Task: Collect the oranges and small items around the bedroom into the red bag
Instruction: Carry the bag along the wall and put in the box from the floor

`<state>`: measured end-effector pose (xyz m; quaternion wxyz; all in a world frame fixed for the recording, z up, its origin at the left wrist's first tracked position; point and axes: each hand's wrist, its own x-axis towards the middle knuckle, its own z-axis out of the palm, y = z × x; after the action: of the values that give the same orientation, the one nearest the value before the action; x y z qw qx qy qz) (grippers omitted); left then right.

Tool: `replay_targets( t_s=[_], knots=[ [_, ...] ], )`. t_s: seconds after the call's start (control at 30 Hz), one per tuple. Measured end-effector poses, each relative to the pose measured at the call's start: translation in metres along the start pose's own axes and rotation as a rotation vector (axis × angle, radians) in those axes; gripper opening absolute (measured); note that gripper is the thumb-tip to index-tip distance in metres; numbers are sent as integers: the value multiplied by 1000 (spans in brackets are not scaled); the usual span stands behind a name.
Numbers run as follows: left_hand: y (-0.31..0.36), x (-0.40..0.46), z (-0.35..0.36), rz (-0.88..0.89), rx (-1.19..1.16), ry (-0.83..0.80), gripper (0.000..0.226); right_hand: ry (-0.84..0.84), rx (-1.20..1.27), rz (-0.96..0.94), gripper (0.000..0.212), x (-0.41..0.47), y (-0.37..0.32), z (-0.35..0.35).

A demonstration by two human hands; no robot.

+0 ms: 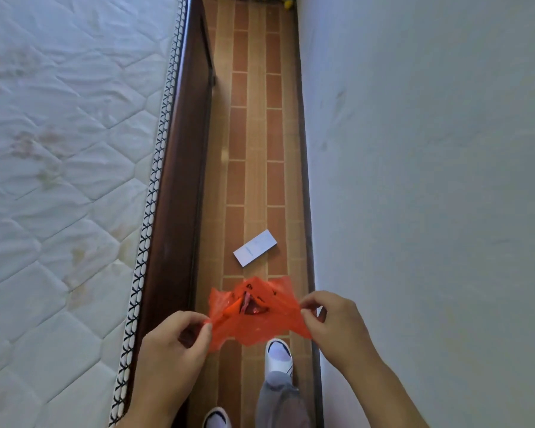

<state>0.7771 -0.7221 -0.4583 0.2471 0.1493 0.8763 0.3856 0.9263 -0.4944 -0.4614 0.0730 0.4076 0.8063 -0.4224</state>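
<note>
Left hand (175, 338): fingers (195, 319) curled tight, thumb and forefinger pinching the left edge of the red bag (255, 313). Right hand (334, 319): fingers (311, 301) also curled, pinching the bag's right edge. Bag is stretched between the two hands, held above the floor, mouth pulled partly open and facing up; something dark red/orange shows inside, can't tell what. Black print on the far side of the bag. Its long axis runs left-right, from one set of fingers to the other.

Room, left to right: white quilted mattress (59, 180) well left of the left fingers, patterned trim along its edge, then dark wooden bed frame (179, 180) just left of the left hand. Narrow strip of brown brick-pattern floor (257, 118) runs ahead between bed frame and white wall (430, 149), which is right of the right hand.

White flat box (255, 248) lies on the floor just beyond the bag, ahead of both sets of fingers, long axis diagonal, far end pointing right. Below the bag: white shoes (278, 355), grey trouser leg (280, 400). Small yellow thing (288, 4) at the far end of the floor, too small to tell.
</note>
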Motion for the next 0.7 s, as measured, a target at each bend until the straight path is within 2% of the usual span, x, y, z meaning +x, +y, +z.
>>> replay_targets(
  t_s=[0.33,0.7],
  knots=[
    [-116,69,117,52,50,19,21,53,-58,-29,11,99,114,101],
    [-196,124,225,170,136,89,17,109,-81,-124,15,172,213,171]
  ],
)
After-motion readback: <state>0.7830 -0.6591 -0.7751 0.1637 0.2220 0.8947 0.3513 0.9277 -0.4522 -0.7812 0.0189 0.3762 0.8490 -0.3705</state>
